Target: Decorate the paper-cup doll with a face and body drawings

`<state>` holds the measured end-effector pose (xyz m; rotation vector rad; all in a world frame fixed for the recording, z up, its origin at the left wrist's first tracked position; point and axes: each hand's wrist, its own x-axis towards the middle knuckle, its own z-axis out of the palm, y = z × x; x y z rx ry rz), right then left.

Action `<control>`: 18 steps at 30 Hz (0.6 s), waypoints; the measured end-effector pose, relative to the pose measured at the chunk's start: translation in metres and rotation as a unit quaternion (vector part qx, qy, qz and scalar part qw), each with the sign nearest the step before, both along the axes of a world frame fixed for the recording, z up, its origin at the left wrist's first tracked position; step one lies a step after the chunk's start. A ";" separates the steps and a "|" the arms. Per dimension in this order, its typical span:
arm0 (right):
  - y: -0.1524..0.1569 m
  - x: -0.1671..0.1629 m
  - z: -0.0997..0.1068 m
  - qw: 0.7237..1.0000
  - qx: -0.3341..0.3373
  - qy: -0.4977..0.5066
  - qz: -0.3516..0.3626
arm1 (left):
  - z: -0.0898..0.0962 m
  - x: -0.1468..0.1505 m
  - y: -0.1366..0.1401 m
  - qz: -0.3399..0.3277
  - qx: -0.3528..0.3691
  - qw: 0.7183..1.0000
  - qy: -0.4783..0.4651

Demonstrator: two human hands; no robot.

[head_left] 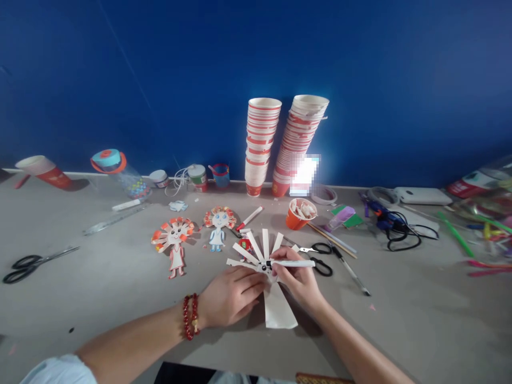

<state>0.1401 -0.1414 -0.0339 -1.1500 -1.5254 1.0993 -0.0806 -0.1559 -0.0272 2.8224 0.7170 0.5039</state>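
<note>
In the head view, a white paper doll cutout (280, 309) with strips fanning out round its head lies before me. Black eyes are drawn on its round face. My left hand (232, 296), a red bead bracelet at its wrist, holds the cutout by its left side, fingers bent together. A white marker (296, 263) is pinched in my right hand (294, 277), its black tip at the face. Two coloured paper dolls, one outlined in red (176, 256) and one in blue (216, 237), lie to the left. A red marker (250, 218) is beyond the cutout.
Black-handled scissors (323, 261) and a pen (352, 272) lie close by my right hand; more scissors (30, 266) are far left. Two tall paper cup stacks (262, 144) stand by the blue wall. An orange cup (299, 216) holds paper scraps. A glue gun (384, 216) lies right.
</note>
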 end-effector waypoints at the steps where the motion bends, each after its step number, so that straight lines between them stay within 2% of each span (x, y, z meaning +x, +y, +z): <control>1: 0.001 0.000 0.000 1.000 0.006 -0.006 -0.003 | 0.000 0.000 0.000 0.001 -0.001 1.000 0.001; 7: 0.006 -0.001 0.001 0.998 0.037 -0.009 -0.047 | -0.002 0.001 0.001 0.003 -0.009 1.000 -0.001; 13: 0.005 -0.001 -0.010 0.998 0.038 -0.034 -0.038 | -0.004 0.001 0.002 0.004 -0.006 1.000 -0.001; 18: 0.004 -0.001 -0.010 0.997 0.041 -0.051 -0.037 | -0.003 0.001 0.003 0.003 -0.011 1.000 0.008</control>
